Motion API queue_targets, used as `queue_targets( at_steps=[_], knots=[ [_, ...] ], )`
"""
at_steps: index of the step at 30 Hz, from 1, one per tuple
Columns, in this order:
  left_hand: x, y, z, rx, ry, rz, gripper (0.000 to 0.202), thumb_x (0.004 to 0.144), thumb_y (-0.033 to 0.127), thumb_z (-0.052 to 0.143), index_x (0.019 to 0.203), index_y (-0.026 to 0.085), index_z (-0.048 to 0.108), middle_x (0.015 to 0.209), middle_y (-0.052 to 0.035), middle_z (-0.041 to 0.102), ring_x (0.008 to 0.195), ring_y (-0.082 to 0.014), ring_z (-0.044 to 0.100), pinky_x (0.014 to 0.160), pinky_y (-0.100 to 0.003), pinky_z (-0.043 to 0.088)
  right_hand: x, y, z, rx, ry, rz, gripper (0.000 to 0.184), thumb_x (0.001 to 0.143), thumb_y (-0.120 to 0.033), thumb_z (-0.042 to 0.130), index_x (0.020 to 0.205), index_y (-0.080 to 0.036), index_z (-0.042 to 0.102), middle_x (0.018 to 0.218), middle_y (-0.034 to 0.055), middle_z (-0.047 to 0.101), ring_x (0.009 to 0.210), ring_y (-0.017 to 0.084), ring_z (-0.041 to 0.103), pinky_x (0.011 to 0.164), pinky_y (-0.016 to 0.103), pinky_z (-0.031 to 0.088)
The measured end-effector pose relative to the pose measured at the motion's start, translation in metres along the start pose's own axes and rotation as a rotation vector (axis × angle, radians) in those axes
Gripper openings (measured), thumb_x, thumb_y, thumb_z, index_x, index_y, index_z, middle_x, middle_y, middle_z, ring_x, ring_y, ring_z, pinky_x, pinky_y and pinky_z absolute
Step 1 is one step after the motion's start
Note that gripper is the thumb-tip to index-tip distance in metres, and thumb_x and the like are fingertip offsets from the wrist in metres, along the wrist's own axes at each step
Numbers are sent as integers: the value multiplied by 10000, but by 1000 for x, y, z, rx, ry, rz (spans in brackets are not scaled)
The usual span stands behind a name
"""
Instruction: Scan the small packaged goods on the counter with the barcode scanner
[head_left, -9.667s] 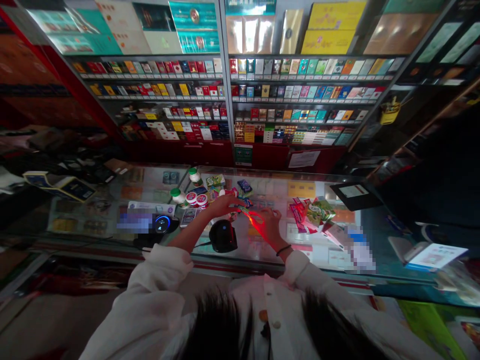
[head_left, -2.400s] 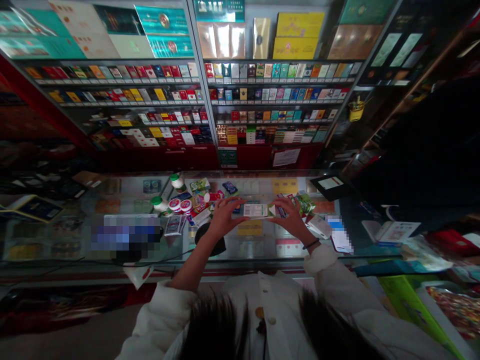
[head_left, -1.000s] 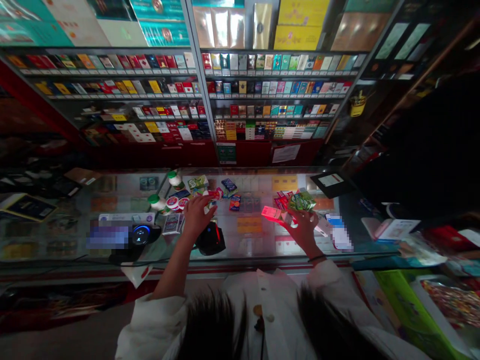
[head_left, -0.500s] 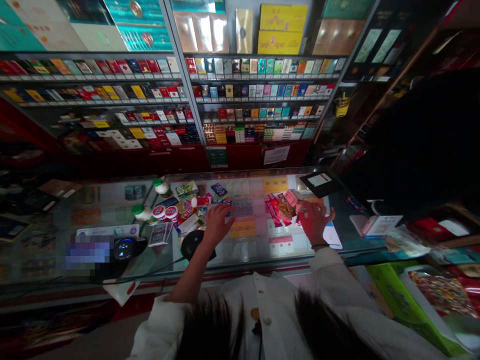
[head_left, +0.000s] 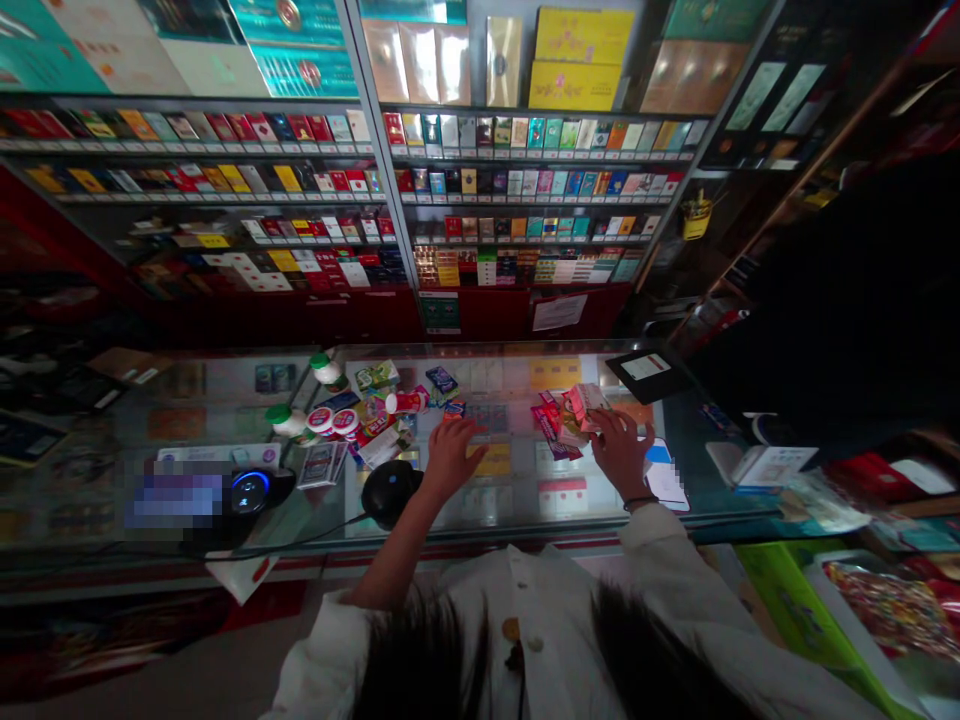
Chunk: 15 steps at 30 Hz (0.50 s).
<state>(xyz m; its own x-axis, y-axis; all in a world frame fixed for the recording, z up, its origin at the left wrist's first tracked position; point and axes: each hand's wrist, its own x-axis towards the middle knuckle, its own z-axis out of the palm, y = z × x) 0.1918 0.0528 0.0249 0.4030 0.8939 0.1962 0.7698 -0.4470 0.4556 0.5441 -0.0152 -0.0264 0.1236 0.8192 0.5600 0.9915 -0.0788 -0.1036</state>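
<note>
My left hand hovers over the glass counter with its fingers spread and nothing in them. Just beyond its fingertips lies a small blue and orange packet. My right hand, palm down, has its bent fingers on the right edge of a pink packet; the grip is partly hidden. Beneath and left of this packet are red and pink snack packets. A round black scanner stands by my left forearm. Left of that hand, a heap holds a white and pink tub and a green-capped bottle.
A phone lies right of my right hand, with a black folder farther back. A payment device with a lit ring sits at the left. Shelves of cigarette packs rise behind the counter. A dark-clothed person is at the right.
The view has shifted slightly. My right hand has moved a little left and down, uncovering more of the phone, and red light no longer falls on it. My left hand stays open.
</note>
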Motion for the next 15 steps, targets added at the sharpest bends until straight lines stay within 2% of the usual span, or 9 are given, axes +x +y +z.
queue_targets(
  at_steps=[7,12,15],
  knots=[
    [-2,-5,-16,-7,47,18,326,903,314,706,1228,299,715,1369,-70,685,1352,-320,548,1158,-559,378,-3,-9,0,9,-58,66,545,958,-299,494,1501,-251,503,1464,99,620,1354,303,450,1166,594,68],
    [-5,-10,-27,-30,75,25,337,909,312,696,1246,303,703,1375,-62,683,1351,-310,549,1168,-562,366,1,-15,-4,32,-100,162,594,938,-342,501,1524,-249,464,1434,106,636,1340,313,462,1154,604,131],
    [-6,-16,-32,-29,72,25,341,912,316,690,1253,306,697,1389,-60,676,1371,-317,531,1175,-579,349,2,-23,-5,11,-78,172,615,944,-367,497,1544,-239,443,1483,123,595,1379,321,434,1150,601,144]
  ],
)
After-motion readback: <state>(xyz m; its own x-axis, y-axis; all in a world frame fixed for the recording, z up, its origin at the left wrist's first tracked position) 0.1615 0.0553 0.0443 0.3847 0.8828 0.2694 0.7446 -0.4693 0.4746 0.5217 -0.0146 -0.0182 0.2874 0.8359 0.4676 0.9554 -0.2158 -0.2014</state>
